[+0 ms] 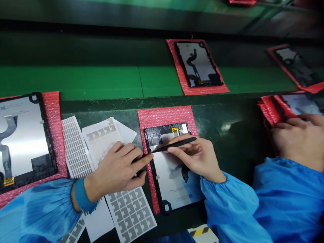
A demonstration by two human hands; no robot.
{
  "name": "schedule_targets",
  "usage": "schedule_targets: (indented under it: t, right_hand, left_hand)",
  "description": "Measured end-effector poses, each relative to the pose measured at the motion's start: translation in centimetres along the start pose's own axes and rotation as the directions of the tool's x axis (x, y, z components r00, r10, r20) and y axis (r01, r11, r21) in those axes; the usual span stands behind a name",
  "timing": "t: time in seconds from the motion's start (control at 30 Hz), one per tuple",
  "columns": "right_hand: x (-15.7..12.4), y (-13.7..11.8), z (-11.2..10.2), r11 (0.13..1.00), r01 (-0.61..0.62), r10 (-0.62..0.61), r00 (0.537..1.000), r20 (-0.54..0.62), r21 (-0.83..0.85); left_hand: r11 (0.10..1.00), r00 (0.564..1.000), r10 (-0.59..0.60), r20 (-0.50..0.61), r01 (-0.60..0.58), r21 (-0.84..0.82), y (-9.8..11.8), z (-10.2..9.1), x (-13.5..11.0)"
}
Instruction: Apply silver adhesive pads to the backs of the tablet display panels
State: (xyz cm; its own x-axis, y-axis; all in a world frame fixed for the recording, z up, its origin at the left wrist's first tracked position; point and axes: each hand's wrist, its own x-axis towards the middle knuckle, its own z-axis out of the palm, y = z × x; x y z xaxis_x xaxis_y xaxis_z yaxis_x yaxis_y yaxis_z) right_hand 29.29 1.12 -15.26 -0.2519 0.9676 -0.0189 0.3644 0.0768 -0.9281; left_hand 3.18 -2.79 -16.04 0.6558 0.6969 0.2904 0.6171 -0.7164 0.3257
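My right hand (pixel 196 157) is closed round black tweezers (pixel 177 144), whose tips point left at the frame edge of a tablet screen assembly (pixel 174 182). This panel lies back side up on a red bubble-wrap bag (pixel 164 114), with a yellow-taped connector (pixel 175 131) near its top. My left hand (pixel 124 165) reaches in from the left, its index fingertip at the tweezer tips. Its other fingers are curled around something dark, mostly hidden. Beneath it lie white sheets of grey stickers (pixel 133 212), with a narrow sheet of small rectangular stickers (pixel 77 148) beside them.
Another screen assembly (pixel 25 135) on red bubble wrap lies at left. Further ones rest on the green surface behind, one at centre (pixel 202 64) and one at right (pixel 296 64). A co-worker's hand (pixel 298 140) touches stacked red bags (pixel 270 109) at right.
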Motion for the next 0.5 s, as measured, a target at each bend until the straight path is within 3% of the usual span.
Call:
schedule_targets:
  t: [0.13, 0.2, 0.3, 0.33, 0.4, 0.47, 0.5]
  right_hand:
    - [0.1, 0.2, 0.4, 0.997, -0.066, 0.068, 0.997, -0.042, 0.032]
    - [0.1, 0.2, 0.0, 0.988, -0.071, 0.084, 0.992, -0.092, 0.139]
    - [-0.1, 0.0, -2.2, 0.959, 0.044, 0.037, 0.960, -0.277, 0.278]
    - [-0.4, 0.0, -3.1, 0.977, 0.052, 0.025, 0.934, -0.355, 0.206]
    - [-0.9, 0.1, -4.7, 0.986, -0.098, 0.028, 0.899, -0.437, -0.138]
    - [-1.2, 0.4, -5.4, 0.851, -0.274, 0.081, 0.911, -0.404, -0.447]
    - [-1.3, 0.5, -5.4, 0.803, -0.289, 0.116, 0.933, -0.340, -0.521]
  left_hand:
    - [0.996, 0.997, -0.073, 0.024, 0.074, -0.049, 0.3, 0.0, -0.1]
    - [0.993, 0.994, -0.102, 0.034, 0.104, -0.063, 0.4, 0.0, -0.1]
    - [0.993, 0.994, -0.104, 0.030, 0.105, -0.057, 0.3, 0.0, -0.3]
    - [0.994, 0.995, -0.099, 0.030, 0.100, -0.047, 0.3, -0.1, -0.3]
    - [0.995, 0.995, -0.093, 0.036, 0.094, -0.019, 0.3, -0.1, -0.3]
    - [0.994, 0.993, -0.108, 0.044, 0.108, 0.006, 0.4, 0.1, -0.2]
    - [0.993, 0.992, -0.120, 0.043, 0.120, 0.013, 0.5, 0.2, -0.2]
